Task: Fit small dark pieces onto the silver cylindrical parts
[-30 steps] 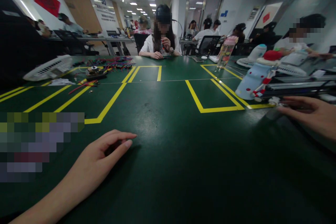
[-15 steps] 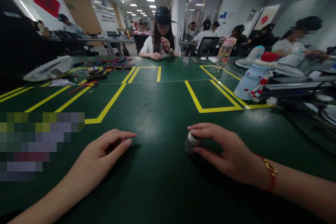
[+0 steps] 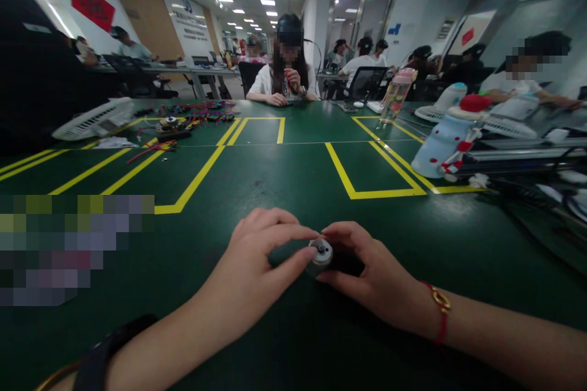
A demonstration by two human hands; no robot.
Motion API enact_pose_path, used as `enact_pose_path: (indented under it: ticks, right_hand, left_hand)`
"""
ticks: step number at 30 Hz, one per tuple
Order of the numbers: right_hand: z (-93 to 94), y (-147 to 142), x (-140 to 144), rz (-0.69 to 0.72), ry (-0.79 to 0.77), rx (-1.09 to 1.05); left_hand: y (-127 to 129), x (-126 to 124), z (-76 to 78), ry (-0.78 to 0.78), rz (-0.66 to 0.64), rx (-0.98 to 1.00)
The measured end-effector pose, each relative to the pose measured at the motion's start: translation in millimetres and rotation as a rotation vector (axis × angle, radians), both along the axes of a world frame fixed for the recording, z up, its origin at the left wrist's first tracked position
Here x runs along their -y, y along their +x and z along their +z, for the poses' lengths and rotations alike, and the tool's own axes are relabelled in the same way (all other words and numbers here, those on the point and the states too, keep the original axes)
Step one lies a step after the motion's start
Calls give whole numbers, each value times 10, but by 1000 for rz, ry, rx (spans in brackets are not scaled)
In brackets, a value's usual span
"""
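A small grey metal cylinder, like a little motor, lies on the green table just in front of me. My right hand, with a red cord bracelet at the wrist, holds its body from the right. My left hand meets it from the left, thumb and forefinger touching the silver end face with its small shaft.
Yellow tape lines mark boxes on the table. A white and blue bottle with a red cap and dark equipment with cables lie right. A fan and coloured wire parts sit far left. A person sits opposite.
My right hand came in from the far right with the small cylinder to the table's middle. My left hand then moved right and closed on its end.
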State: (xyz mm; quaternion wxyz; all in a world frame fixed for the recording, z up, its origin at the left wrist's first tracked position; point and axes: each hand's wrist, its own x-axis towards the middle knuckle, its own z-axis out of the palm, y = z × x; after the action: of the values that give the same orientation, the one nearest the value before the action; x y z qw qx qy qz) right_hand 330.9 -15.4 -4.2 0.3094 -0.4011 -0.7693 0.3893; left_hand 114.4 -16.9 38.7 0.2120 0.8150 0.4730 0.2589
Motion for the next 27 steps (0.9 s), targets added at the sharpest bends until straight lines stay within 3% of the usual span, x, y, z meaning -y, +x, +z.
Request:
enact_pose_path:
  ticks: [3,7,11,15,18,22,27]
  right_hand:
    - [34,2,0,21,1,17]
    - [66,17,8,-3,101,67]
    - [48,10,15,-51,216,117]
    - [29,14,17,-91,175,125]
    - [68,125,-24,-183,151,112]
    - [177,570,-184,-434,181,154]
    - [188,1584,-400,-877,223,439]
  left_hand:
    - [86,-53,59,1,-14,36]
    - [-25,-75,39,-52,42,167]
    - [-93,-83,-126,-117,38,79]
    - [-35,-107,-324,-75,-29,-90]
    - [-6,-120,-388,-51,-40,-143]
    - [-45,-125,-372,-88,-61,-96]
    - [-309,-61,-246,-224,13,62]
